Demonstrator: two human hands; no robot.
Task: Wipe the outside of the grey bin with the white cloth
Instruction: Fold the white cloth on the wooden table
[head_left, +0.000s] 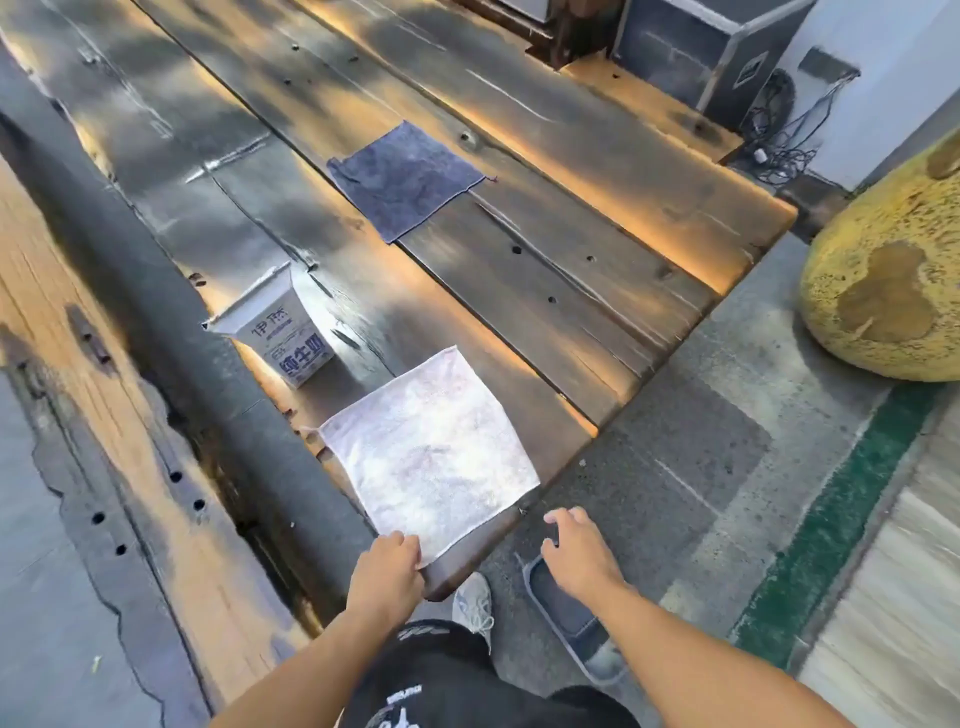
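Note:
The white cloth (431, 457) lies spread flat on the near corner of the wooden table (545, 291). My left hand (387, 571) grips the cloth's nearest corner at the table edge, fingers curled over it. The grey bin (566, 618) stands on the floor to the right of the table corner, seen from above with its dark inside showing. My right hand (576, 556) hovers over the bin's far rim, fingers loosely spread and holding nothing; my forearm hides part of the bin.
A white milk carton (278, 332) stands on the table beyond the white cloth. A dark grey cloth (410, 179) lies farther back. A large yellow boulder (883, 270) sits on the floor at right. My shoe (472, 603) is between table and bin.

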